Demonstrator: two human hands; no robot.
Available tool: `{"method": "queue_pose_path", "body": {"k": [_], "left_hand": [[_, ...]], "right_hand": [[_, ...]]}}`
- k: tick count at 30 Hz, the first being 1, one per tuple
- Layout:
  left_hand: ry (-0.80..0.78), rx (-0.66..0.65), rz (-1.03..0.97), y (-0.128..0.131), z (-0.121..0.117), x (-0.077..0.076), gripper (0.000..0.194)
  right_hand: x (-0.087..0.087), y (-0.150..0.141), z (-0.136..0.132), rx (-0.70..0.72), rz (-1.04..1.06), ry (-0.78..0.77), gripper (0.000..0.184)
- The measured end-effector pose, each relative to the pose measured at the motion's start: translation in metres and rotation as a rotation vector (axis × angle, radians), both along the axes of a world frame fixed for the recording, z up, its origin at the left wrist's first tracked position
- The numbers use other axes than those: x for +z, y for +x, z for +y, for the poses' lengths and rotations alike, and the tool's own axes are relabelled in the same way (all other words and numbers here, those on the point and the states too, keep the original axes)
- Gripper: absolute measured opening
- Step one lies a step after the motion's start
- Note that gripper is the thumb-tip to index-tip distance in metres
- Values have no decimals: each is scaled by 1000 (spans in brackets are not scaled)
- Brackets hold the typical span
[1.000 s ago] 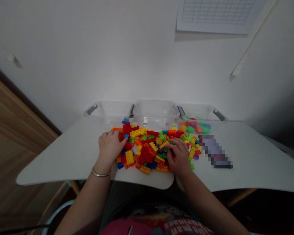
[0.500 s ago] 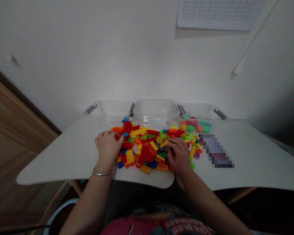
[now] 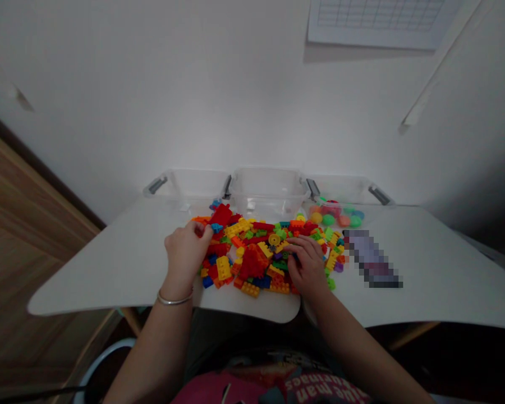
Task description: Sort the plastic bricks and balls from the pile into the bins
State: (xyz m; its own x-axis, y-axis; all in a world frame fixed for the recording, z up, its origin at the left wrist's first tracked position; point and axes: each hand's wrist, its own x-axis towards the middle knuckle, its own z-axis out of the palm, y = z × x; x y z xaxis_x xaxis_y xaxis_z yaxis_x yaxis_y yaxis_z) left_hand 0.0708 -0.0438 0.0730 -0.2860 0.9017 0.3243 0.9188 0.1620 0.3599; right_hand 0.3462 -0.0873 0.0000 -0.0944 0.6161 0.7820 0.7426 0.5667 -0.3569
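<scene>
A heap of colourful plastic toy building bricks (image 3: 250, 289) lies on the white table. At its left side my left hand (image 3: 185, 249), with a silver bangle at the wrist, has thumb and forefinger pinched at a small blue toy piece (image 3: 216, 228). Just behind that piece, a red brick piece (image 3: 221, 215) leans at a slant on the heap. My right hand (image 3: 307, 264) rests on the right part of the pile, fingers apart and a little bent near some yellow bricks (image 3: 281, 247). What lies beneath its palm is hidden.
Three clear plastic bins with grey handles stand along the wall: a left bin (image 3: 197, 182), a middle bin (image 3: 269, 196) and a right bin (image 3: 345, 184) with coloured balls (image 3: 328, 220) at its front. A blurred-out phone-like object (image 3: 372, 261) lies on the right.
My left thumb and forefinger have closed together at the blue piece, which has shifted slightly. The red piece behind it has tilted to the right. My right hand is almost still.
</scene>
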Motion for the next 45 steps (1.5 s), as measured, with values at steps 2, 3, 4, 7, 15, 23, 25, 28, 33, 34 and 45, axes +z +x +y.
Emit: {"method": "queue_pose_path", "body": {"k": [2, 3, 4, 7, 15, 23, 25, 28, 33, 34, 45], "left_hand": [[1, -54, -128, 4, -4, 5, 29], [0, -86, -197, 7, -6, 7, 29], [-3, -119, -264, 11, -7, 9, 28], [-53, -240, -460, 23, -9, 8, 28], [-73, -431, -549, 58, -20, -10, 27], [-30, -435, -503, 63, -22, -16, 23], [-10, -433, -455, 63, -23, -17, 21], [7, -440, -400, 65, -24, -16, 19], [31, -384, -245, 63, -25, -14, 22], [41, -376, -217, 62, -25, -14, 22], [40, -306, -111, 44, -23, -15, 20]], "right_hand": [[2, -1, 0, -2, 2, -15, 23], [4, -1, 1, -4, 3, -19, 22], [6, -2, 1, -7, 4, -22, 22], [18, -9, 5, -12, -3, -45, 21], [50, -38, 20, 33, -117, -221, 21], [51, -43, 22, -9, -176, -247, 21], [51, -43, 22, -9, -185, -244, 22], [50, -43, 22, -21, -187, -230, 21], [45, -43, 19, -19, -114, -188, 18], [44, -42, 19, -19, -96, -186, 18], [70, 71, 53, -506, 188, -18, 36]]}}
